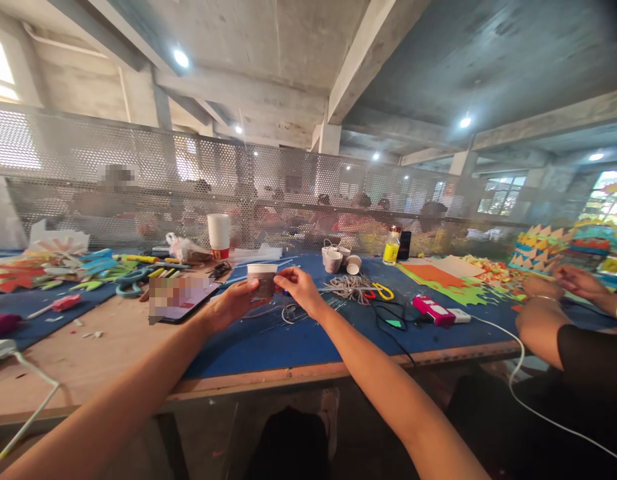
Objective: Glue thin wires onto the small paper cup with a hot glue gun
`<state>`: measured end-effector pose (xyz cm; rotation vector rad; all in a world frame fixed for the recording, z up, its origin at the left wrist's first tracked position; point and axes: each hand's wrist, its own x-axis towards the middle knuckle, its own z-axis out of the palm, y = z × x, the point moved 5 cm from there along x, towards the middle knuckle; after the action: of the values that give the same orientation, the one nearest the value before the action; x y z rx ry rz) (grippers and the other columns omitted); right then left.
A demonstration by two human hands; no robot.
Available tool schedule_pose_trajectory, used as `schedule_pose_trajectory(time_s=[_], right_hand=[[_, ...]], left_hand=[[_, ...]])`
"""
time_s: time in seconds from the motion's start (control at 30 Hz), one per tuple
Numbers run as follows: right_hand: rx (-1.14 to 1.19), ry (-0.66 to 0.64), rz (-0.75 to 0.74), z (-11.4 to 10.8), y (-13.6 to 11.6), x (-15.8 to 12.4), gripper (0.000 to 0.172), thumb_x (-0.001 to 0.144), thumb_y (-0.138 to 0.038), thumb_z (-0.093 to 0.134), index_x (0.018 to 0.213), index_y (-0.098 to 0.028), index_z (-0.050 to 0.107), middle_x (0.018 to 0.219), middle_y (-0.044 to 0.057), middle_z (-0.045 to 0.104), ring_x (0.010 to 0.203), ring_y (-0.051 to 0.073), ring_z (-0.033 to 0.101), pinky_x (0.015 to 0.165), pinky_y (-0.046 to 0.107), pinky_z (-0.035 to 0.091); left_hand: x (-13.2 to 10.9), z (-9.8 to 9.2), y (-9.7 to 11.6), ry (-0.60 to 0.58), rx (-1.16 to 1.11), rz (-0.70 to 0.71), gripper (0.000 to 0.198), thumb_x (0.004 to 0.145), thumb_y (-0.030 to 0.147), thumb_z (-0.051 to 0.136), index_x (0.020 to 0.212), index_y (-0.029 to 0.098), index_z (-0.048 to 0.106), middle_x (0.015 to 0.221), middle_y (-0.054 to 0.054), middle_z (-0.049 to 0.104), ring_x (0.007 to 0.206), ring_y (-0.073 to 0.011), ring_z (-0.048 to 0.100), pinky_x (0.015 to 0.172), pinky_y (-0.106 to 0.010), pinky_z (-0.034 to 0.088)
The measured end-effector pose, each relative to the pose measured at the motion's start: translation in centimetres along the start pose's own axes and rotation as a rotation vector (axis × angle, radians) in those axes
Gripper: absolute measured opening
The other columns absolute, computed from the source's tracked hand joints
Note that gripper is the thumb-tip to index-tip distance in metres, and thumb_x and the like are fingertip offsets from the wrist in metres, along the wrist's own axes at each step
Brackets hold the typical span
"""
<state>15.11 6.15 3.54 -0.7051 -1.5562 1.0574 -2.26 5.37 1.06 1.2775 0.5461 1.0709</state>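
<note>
One cup [262, 285], brown with a white rim, is held upright over the blue mat [298, 350]. Left hand [233, 301] grips its left side. Right hand [301, 289] is drawn narrow at its right edge; cannot tell whether the fingertips pinch anything. Cord [349, 288] lies to the right, a phone [195, 301] left.

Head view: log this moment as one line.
left hand: holds cup upright | right hand: at cup's side, contact unclear | cup: white above, brownish below | nearby: gray cord bundle on blue mat
</note>
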Motion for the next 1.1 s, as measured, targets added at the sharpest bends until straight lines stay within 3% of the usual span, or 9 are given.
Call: schedule_pose_trajectory(time_s=[0.3, 0.57, 1.1], right_hand=[[-0.036, 0.035, -0.045, -0.3, 0.4, 0.3, 0.026, 0.075, -0.038, 0.078, 0.086, -0.021, 0.062, 0.076, -0.002, 0.068, 0.071, 0.016, 0.069, 0.075, 0.03, 0.059], [-0.099, -0.014, -0.088, 0.4, 0.3, 0.0, 0.032, 0.075, -0.047, 0.08, 0.084, -0.022, 0.062, 0.076, -0.001, 0.069, 0.071, 0.017, 0.069, 0.075, 0.031, 0.059], [-0.179, 0.007, -0.096, 0.7, -0.4, -0.8, 0.03, 0.082, -0.05, 0.073, 0.085, -0.022, 0.061, 0.07, -0.002, 0.068, 0.068, 0.017, 0.068, 0.072, 0.029, 0.055]], left_hand=[[0.0, 0.6, 0.6, 0.051, -0.009, 0.056, 0.039, 0.091, 0.032, 0.067, 0.126, 0.016, 0.071, 0.129, -0.015, 0.072, 0.118, -0.0306, 0.068, 0.105, -0.042, 0.05], [0.0, 0.7, 0.2, 0.082, 0.107, 0.043, 0.045, 0.082, 0.038, 0.078, 0.123, 0.019, 0.073, 0.131, -0.017, 0.071, 0.12, -0.0344, 0.067, 0.111, -0.049, 0.045], [0.0, 0.9, 0.1, 0.082, 0.072, 0.022, 0.04, 0.083, 0.035, 0.077, 0.119, 0.018, 0.073, 0.124, -0.015, 0.075, 0.113, -0.0315, 0.07, 0.106, -0.046, 0.049]])
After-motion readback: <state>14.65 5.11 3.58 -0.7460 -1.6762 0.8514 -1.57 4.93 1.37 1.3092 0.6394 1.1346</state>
